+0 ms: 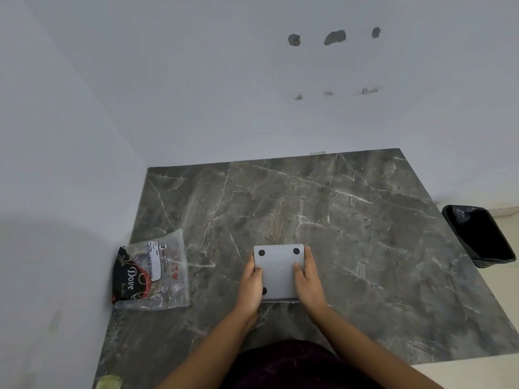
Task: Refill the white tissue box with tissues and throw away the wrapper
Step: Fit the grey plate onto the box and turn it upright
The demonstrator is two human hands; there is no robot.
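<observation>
The white tissue box (pixel 278 265) lies upside down on the grey marble table (pixel 351 220), its flat base with black rubber feet facing up. My left hand (pixel 250 286) grips its left edge and my right hand (pixel 307 279) grips its right edge, thumbs resting on the base. A clear plastic tissue wrapper (pixel 153 272) with black and red print lies flat at the table's left edge, near the wall. I cannot tell whether tissues are inside the box.
A black bin (pixel 481 235) lined with a black bag stands on the floor beyond the table's right edge. White walls close off the left and far sides of the table. A pale green object (pixel 109 382) shows at the bottom left.
</observation>
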